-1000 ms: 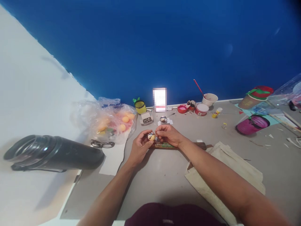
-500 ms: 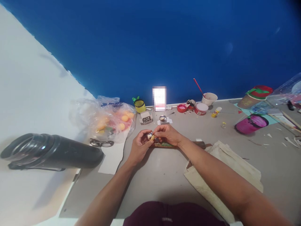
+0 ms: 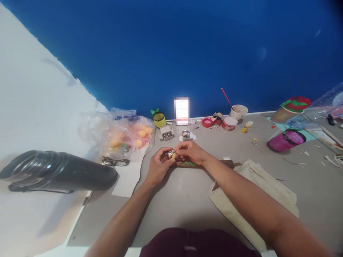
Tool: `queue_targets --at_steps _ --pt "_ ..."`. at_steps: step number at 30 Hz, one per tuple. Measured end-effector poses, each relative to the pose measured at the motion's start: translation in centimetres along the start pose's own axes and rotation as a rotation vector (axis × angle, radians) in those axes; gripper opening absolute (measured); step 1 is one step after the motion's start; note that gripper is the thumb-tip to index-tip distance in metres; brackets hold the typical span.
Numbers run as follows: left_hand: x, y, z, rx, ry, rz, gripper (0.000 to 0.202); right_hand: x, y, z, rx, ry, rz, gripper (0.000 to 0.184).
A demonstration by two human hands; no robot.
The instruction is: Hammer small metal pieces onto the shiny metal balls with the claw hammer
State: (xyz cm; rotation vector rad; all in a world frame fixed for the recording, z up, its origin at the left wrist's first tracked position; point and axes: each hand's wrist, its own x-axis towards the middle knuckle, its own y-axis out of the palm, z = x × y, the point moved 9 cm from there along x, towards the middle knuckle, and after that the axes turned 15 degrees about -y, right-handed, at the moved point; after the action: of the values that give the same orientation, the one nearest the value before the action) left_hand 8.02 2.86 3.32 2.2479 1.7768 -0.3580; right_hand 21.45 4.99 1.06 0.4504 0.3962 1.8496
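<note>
My left hand (image 3: 160, 162) is curled round a small yellowish ball (image 3: 172, 155) partly covered in shiny silver pieces that look like thumbtacks. My right hand (image 3: 189, 152) is pinched at the ball's right side; whatever its fingertips hold is too small to make out. Beyond the hands stands an open small box (image 3: 166, 134) full of silver pieces. Beside it a silver-covered ball (image 3: 185, 134) rests on a white piece of card. Under my right hand lies a long flat strip (image 3: 187, 165) with a dark handle-like end, partly hidden.
A big dark tube (image 3: 80, 171), glasses (image 3: 115, 162) and a plastic bag (image 3: 128, 135) are at the left. A lit screen (image 3: 181, 111) stands by the wall. Paint pots (image 3: 229, 123), a glue stick (image 3: 246, 127), a pink cup (image 3: 286, 140) and a folded cloth (image 3: 254, 192) lie right.
Both hands stay almost in place. The ball has turned slightly in my left hand, while my right fingertips remain against it.
</note>
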Motion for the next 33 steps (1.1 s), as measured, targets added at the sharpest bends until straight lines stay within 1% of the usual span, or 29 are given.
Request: queue_targets --at_steps 5,10,16,25,28,33 --pt "0.04 0.05 -0.06 -0.003 -0.003 0.003 0.048 0.0 0.06 0.02 -0.014 0.015 0.016 0.04" --pt "0.07 -0.13 0.12 0.026 0.01 -0.023 0.047 0.04 0.19 0.26 -0.029 0.028 0.027 0.039" --pt "0.11 -0.18 0.53 0.004 -0.003 -0.045 0.047 -0.01 0.25 0.34 -0.07 0.046 0.021 0.031" --pt "-0.16 0.18 0.57 -0.024 -0.034 -0.034 0.048 -0.16 0.58 0.86 -0.137 0.057 0.02 0.021" --pt "-0.17 0.19 0.41 -0.041 -0.027 -0.02 0.049 -0.2 0.42 0.68 -0.122 0.059 0.017 0.027" --pt "0.06 -0.23 0.24 -0.111 -0.039 0.008 0.051 -0.21 0.15 0.32 -0.106 0.045 0.021 0.047"
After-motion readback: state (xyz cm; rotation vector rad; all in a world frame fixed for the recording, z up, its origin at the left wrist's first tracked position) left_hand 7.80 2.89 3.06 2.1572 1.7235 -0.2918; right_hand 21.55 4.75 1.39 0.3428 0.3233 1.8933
